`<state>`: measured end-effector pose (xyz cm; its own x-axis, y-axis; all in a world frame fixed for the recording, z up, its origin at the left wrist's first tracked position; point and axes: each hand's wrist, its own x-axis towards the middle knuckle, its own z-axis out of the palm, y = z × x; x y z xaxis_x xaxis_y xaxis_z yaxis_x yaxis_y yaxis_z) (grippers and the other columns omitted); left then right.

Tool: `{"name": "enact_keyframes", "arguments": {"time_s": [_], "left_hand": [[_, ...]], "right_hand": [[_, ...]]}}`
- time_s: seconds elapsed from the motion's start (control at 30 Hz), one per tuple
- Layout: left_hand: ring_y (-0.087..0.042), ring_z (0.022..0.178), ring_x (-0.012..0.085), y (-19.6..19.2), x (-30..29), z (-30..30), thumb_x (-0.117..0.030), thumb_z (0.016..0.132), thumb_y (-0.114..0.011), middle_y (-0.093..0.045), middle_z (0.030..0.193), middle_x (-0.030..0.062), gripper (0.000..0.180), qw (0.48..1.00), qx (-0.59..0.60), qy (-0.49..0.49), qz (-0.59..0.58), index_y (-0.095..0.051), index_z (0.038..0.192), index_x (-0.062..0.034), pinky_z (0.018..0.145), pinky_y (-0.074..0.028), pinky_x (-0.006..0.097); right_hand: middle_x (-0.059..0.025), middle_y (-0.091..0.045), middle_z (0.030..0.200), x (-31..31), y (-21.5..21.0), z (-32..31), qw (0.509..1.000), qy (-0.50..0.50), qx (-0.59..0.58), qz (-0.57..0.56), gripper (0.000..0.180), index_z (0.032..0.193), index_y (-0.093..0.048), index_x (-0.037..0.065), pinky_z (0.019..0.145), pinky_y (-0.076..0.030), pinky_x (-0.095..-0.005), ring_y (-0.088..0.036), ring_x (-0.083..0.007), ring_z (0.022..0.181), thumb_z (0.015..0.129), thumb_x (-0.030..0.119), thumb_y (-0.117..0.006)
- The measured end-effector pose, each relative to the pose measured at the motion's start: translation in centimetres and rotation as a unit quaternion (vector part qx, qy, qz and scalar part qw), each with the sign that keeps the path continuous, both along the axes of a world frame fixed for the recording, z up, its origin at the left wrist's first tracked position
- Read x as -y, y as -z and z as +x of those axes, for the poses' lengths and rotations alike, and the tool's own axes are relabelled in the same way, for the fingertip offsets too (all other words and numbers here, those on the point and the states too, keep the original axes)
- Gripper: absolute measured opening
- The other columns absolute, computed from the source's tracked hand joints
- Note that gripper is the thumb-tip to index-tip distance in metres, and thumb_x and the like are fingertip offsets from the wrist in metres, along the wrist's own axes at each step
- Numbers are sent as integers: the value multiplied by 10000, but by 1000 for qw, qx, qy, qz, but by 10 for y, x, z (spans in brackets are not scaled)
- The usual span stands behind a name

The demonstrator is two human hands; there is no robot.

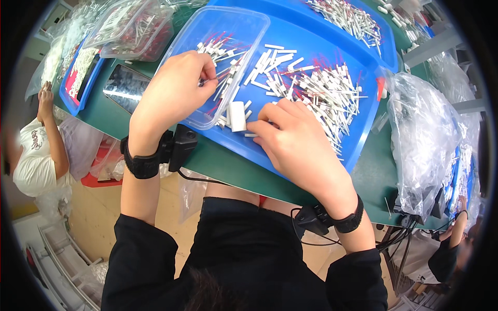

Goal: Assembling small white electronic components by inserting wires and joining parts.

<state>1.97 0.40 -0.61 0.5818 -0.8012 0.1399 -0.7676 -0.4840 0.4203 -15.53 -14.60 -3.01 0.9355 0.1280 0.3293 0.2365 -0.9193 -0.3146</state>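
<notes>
Both wrists strapped, my left hand point(174, 85) pinches a wired white tube point(207, 80), right hand point(290, 137) curled on the blue tray point(358, 150); gotta grip lightly.

Green table with trays and bags

The green table point(218, 163) carries a big blue tray point(358, 140), a second blue tray point(386, 44) behind it, a small blue tray point(70, 98), a dark phone point(124, 85) and plastic bags point(423, 140).
</notes>
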Motion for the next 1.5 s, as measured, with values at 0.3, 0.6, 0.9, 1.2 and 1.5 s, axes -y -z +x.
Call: {"name": "enact_keyframes", "arguments": {"time_s": [0.3,0.6,0.9,1.2,1.5], "left_hand": [[-668,774,118,-15,-1,-16,-69,876,-669,-722,882,86,122,971,-68,-63,-219,-667,968,12,667,-516,263],[-644,865,169,-23,4,-55,-62,957,-584,-659,1119,247,214,779,-454,54,-429,-545,1150,22,830,-518,317],[-675,854,187,-11,18,-78,-51,955,-592,-670,1079,250,187,748,-454,65,-479,-560,1122,27,819,-548,329],[-674,861,204,-8,23,-81,120,836,-659,-679,981,187,137,839,-331,81,-423,-637,963,73,790,-559,290],[-669,849,195,-9,20,-82,178,799,-640,-682,924,181,152,858,-311,90,-398,-662,919,87,755,-562,279]], "right_hand": [[-67,-637,936,5,-6,-1,995,8,33,99,188,980,-595,23,802,-470,-340,-622,-236,912,809,7,-672],[-93,-704,933,20,-31,-13,877,32,60,475,171,1075,-642,-28,737,-530,-251,-699,-149,864,907,-13,-621],[-96,-722,889,24,-31,-18,851,30,82,518,145,1029,-695,-34,725,-546,-241,-708,-137,820,893,-21,-645],[-67,-706,818,22,-25,-13,929,86,210,293,96,906,-692,17,623,-528,-248,-688,-171,710,819,-7,-723],[-39,-680,772,22,-22,-14,940,69,245,227,183,931,-684,25,631,-513,-289,-627,-192,668,763,-9,-750]]}}
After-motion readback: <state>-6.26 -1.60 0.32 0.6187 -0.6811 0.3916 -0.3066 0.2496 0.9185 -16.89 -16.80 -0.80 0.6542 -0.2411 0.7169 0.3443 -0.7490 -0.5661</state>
